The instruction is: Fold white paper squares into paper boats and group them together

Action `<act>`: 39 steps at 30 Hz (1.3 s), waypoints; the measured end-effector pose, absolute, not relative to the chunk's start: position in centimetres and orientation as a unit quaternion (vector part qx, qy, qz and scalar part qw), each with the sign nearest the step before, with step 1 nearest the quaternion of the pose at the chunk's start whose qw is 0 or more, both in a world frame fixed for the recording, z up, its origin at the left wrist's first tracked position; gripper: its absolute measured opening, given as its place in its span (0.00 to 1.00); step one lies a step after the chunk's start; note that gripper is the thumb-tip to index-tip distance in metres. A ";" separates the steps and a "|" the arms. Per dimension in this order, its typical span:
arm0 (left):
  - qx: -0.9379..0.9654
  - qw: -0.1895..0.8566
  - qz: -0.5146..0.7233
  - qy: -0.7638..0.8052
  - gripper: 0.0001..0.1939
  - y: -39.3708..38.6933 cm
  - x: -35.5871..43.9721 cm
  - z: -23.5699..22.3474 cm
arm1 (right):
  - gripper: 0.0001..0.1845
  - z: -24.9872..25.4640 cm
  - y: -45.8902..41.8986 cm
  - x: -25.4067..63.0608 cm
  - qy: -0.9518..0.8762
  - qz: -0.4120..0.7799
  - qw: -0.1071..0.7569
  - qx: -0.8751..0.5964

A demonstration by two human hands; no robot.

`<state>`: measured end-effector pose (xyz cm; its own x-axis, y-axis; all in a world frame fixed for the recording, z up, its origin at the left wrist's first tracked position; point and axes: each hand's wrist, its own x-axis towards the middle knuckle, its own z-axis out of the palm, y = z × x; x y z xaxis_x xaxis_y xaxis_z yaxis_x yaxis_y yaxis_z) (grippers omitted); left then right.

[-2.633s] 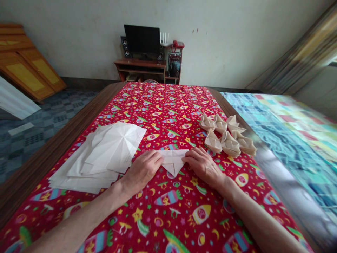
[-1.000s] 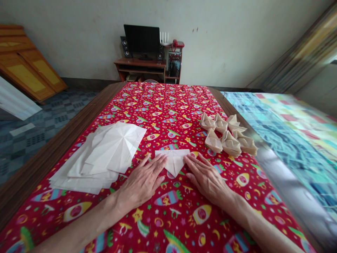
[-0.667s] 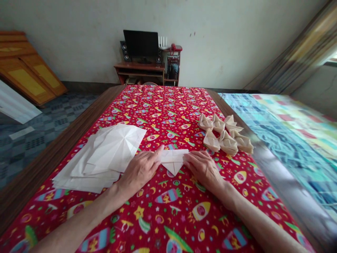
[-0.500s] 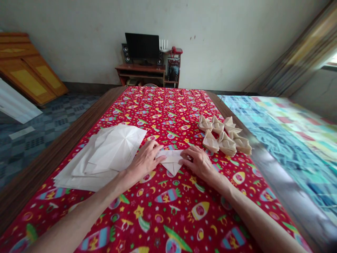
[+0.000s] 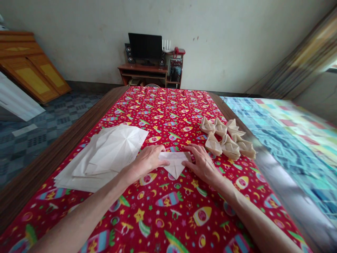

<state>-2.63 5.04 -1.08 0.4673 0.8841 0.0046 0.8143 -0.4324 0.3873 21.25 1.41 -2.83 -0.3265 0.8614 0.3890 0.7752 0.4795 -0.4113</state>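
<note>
A small sheet of white folded paper lies on the red patterned tablecloth, its straight edge away from me and its point toward me. Creases run across and down its middle. My left hand grips the left end between thumb and fingers. At the right end, my right hand holds the paper the same way, thumb on the near side and fingers at the far edge. Close by on the left is a loose stack of creased white paper sheets, partly behind my left forearm.
Several folded beige paper pieces stand in two rows at the table's right side. Brown table edges flank the cloth. Beyond the right edge is a bed with a patchwork cover. A desk with a monitor stands against the far wall.
Both hands lay flat beside the paper a second ago; then they took its ends again. A folded-down band along the top has been opened back, leaving the creased point showing. The view tilted slightly.
</note>
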 end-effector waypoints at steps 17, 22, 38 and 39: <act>0.869 0.091 0.282 0.395 0.06 3.3 -2.0 1.3 | 0.08 0.1 0.8 21.4 -0.808 0.098 0.366 -0.450; 0.884 -0.064 0.288 0.361 0.08 2.6 -2.2 2.0 | 0.10 1.0 0.4 21.1 -0.842 -0.052 0.331 -0.423; 0.917 -0.098 0.105 0.371 0.08 -0.2 -2.8 -0.6 | 0.12 -1.9 -1.1 20.7 -0.897 -0.045 0.195 -0.394; 0.917 -0.096 0.106 0.372 0.08 -0.4 -2.8 -0.7 | 0.12 -1.9 -1.1 20.8 -0.896 -0.039 0.197 -0.395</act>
<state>-2.77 -0.39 -0.66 0.7001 0.6624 0.2664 0.7034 -0.7041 -0.0977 20.81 -1.13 -1.94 -0.6096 0.6933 0.3843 0.7244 0.6841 -0.0852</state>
